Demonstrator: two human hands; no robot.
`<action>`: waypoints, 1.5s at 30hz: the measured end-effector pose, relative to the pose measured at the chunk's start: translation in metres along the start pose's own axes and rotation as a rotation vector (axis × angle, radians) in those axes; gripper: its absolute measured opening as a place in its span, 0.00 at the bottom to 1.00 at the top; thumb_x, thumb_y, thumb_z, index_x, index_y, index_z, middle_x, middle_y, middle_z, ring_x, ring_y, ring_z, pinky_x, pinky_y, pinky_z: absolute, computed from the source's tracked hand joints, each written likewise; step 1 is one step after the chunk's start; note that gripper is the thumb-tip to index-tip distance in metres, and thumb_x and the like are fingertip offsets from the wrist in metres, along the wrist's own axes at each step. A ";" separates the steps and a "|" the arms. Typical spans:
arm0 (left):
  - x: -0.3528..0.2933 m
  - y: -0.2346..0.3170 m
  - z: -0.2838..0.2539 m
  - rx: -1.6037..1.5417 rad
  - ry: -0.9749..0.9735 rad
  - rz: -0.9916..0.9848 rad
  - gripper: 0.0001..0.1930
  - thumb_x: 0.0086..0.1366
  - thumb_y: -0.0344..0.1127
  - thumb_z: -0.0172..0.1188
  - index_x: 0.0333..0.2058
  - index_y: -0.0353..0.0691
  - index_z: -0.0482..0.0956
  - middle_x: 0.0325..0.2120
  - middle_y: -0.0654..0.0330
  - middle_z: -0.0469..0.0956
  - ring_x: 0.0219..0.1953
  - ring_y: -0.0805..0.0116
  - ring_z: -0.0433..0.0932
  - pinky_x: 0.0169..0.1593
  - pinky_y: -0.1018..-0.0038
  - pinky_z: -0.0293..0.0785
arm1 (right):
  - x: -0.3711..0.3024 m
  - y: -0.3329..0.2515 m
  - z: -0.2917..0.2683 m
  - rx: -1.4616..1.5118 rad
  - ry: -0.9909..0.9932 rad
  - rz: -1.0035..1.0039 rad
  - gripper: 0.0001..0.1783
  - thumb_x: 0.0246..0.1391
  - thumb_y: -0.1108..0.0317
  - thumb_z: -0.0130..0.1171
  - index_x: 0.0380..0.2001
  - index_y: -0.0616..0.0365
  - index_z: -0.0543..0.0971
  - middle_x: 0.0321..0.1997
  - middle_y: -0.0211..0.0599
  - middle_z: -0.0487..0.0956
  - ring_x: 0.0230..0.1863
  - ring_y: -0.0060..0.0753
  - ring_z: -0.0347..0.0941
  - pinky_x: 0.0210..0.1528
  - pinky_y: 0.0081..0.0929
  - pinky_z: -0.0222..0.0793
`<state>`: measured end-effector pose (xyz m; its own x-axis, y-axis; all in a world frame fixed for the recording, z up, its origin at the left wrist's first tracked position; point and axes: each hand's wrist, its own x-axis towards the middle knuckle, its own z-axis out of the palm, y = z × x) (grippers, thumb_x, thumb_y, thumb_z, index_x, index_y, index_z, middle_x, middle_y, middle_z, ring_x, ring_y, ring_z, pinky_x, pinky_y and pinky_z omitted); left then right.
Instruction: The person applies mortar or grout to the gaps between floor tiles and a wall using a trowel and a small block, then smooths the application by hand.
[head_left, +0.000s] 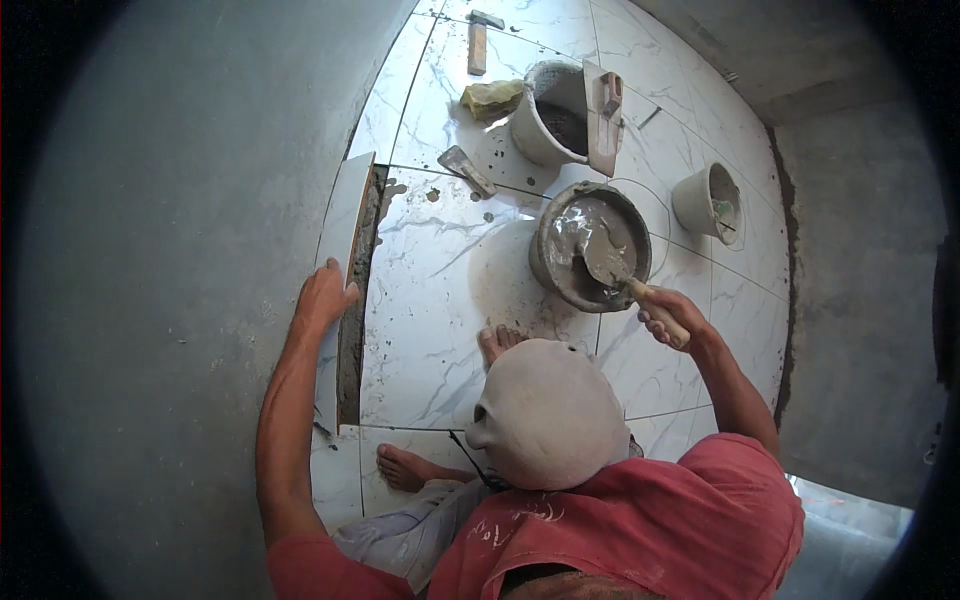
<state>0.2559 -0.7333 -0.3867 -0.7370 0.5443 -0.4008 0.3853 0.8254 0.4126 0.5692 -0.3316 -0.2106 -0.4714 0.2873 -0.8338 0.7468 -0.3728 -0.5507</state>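
Observation:
My left hand [326, 293] grips the edge of a narrow white tile strip [345, 215], with the thumb over its near-gap side. The strip stands tilted against the grey wall on the left. Beside it runs a narrow gap in the floor with dark mortar [350, 375] in it. In my right hand [672, 318] is the wooden handle of a trowel [607, 257]. The trowel's blade lies in wet grey cement slurry inside a dirty round bucket [541, 262], right of the gap.
Behind the slurry bucket stands a white bucket [533, 140] with a flat trowel with a red handle [604, 120] across its rim. A yellow sponge [490, 98], a hammer [478, 48] and a scraper [466, 171] lie near it. A smaller bucket [692, 202] stands right, on marbled tiles [425, 330].

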 end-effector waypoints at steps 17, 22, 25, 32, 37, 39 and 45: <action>0.001 0.001 0.000 0.019 -0.045 -0.023 0.32 0.50 0.39 0.59 0.48 0.19 0.63 0.36 0.33 0.75 0.41 0.41 0.76 0.47 0.58 0.73 | -0.027 0.033 -0.003 -0.074 0.080 -0.161 0.22 0.55 0.61 0.47 0.51 0.58 0.65 0.25 0.34 0.69 0.13 0.20 0.65 0.11 0.18 0.64; -0.004 -0.013 0.005 0.007 0.028 0.002 0.28 0.51 0.40 0.61 0.44 0.22 0.67 0.34 0.34 0.75 0.39 0.41 0.76 0.45 0.58 0.73 | -0.023 0.048 0.000 -0.022 0.020 -0.209 0.25 0.53 0.60 0.49 0.53 0.59 0.64 0.24 0.35 0.69 0.13 0.21 0.65 0.11 0.19 0.64; 0.001 -0.001 -0.001 -0.007 -0.002 0.001 0.27 0.50 0.40 0.61 0.42 0.22 0.68 0.33 0.34 0.75 0.39 0.41 0.76 0.45 0.58 0.73 | -0.030 0.047 0.010 -0.014 -0.008 -0.251 0.27 0.52 0.59 0.50 0.54 0.59 0.64 0.23 0.36 0.69 0.12 0.22 0.65 0.10 0.20 0.64; -0.001 -0.009 0.001 0.004 0.008 -0.014 0.27 0.49 0.39 0.59 0.41 0.20 0.68 0.33 0.34 0.76 0.39 0.42 0.77 0.44 0.59 0.74 | -0.016 0.004 0.074 -0.203 -0.141 -0.246 0.30 0.51 0.57 0.52 0.55 0.60 0.64 0.22 0.35 0.69 0.11 0.24 0.65 0.09 0.20 0.61; 0.000 -0.005 0.000 0.008 0.019 -0.004 0.26 0.49 0.38 0.58 0.41 0.20 0.68 0.33 0.34 0.76 0.38 0.43 0.77 0.44 0.59 0.74 | 0.040 -0.013 0.152 -0.638 -0.337 -0.281 0.25 0.52 0.59 0.49 0.50 0.62 0.70 0.33 0.33 0.72 0.32 0.22 0.68 0.34 0.22 0.66; 0.000 -0.002 -0.002 0.002 0.001 0.008 0.25 0.49 0.37 0.58 0.40 0.20 0.68 0.33 0.34 0.76 0.38 0.43 0.77 0.44 0.59 0.74 | 0.071 -0.008 0.185 -0.678 -0.403 -0.220 0.23 0.53 0.58 0.48 0.47 0.63 0.71 0.34 0.33 0.72 0.33 0.22 0.68 0.35 0.23 0.66; 0.000 -0.004 -0.001 0.014 0.005 0.011 0.24 0.49 0.37 0.58 0.39 0.20 0.69 0.31 0.35 0.76 0.36 0.43 0.77 0.42 0.59 0.74 | 0.091 0.000 0.267 -0.430 -0.524 0.047 0.20 0.55 0.58 0.50 0.41 0.66 0.67 0.30 0.40 0.70 0.22 0.31 0.71 0.19 0.29 0.70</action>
<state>0.2538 -0.7369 -0.3877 -0.7350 0.5530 -0.3923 0.4012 0.8212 0.4058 0.4017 -0.5409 -0.2967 -0.5184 -0.2264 -0.8246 0.8409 0.0405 -0.5397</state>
